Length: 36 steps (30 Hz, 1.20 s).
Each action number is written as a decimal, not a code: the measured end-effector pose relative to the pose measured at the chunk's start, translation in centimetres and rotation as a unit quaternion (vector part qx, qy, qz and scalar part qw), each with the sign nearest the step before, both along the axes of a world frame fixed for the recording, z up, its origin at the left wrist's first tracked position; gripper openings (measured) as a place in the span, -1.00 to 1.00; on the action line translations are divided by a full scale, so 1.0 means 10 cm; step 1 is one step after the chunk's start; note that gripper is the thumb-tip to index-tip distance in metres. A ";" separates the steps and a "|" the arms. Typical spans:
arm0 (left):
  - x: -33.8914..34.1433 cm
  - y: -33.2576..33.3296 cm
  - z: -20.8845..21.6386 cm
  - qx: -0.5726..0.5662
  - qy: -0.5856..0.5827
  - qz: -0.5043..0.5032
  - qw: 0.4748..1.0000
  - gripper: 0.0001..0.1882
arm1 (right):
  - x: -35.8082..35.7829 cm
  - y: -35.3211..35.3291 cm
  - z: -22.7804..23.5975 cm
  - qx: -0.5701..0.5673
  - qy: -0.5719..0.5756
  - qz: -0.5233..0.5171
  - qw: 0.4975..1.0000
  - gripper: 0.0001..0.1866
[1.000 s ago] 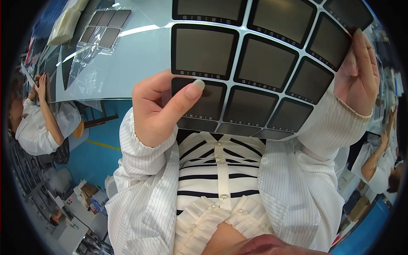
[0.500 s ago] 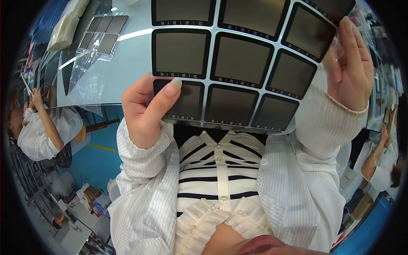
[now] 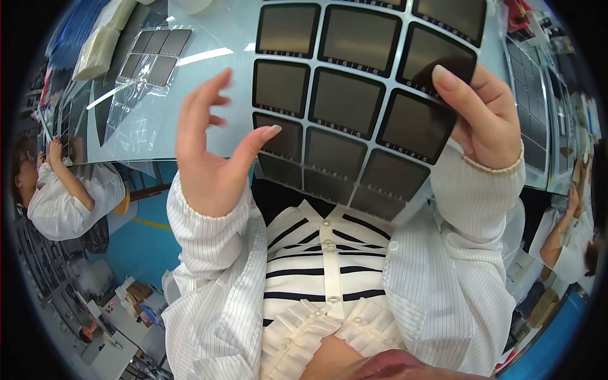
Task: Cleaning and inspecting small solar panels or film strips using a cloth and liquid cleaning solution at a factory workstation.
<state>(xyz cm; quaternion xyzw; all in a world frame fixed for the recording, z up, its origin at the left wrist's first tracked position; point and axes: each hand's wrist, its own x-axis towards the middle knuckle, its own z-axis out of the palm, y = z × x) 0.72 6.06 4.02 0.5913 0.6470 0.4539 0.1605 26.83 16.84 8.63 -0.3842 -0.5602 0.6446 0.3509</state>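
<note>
Glossy black and grey panels, edged in pale lines, make up the sheet (image 3: 347, 101) in the head view, which is held up in front of the person's chest, its far part over the worktop (image 3: 215, 28). The right hand (image 3: 481, 114) pinches its right edge, thumb pressed flat on the face and fingers tucked behind. The left hand (image 3: 212, 152) stands wide open, fingers spread clear of the sheet; its thumb tip overlaps the left edge, though whether it touches I cannot tell.

With the evident hold on one side only, the sheet could tip or swing toward its left edge, and if it is thin, as it looks, it may crease where the right thumb bears on it. That bare thumb could also smudge the dark panel beneath. Fingernails on the left hand might scratch the face if they close carelessly. The lower edge hangs near the striped top (image 3: 326, 259) and right sleeve (image 3: 472, 190), so a low sweep could snag it on cloth.
</note>
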 end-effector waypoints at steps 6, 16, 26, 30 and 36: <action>0.33 -0.04 0.33 0.128 0.185 -0.123 0.966 -0.33 | -0.21 -0.21 -0.10 -0.073 0.034 0.015 0.997 -0.82; 0.55 0.16 0.19 0.192 0.215 -0.150 0.946 -0.34 | -0.38 -0.32 -0.02 -0.234 0.108 0.107 0.960 -0.72; 0.46 0.06 0.26 0.184 0.148 -0.194 0.952 -0.65 | -0.35 -0.34 -0.01 -0.172 0.085 0.142 0.971 -0.78; 0.45 -0.05 0.31 0.241 0.234 -0.177 0.925 -0.71 | -0.35 -0.25 -0.03 -0.084 0.055 0.197 0.975 -0.68; 0.43 -0.19 0.33 0.241 0.263 -0.159 0.921 -0.72 | -0.39 -0.14 0.00 -0.052 0.042 0.212 0.975 -0.77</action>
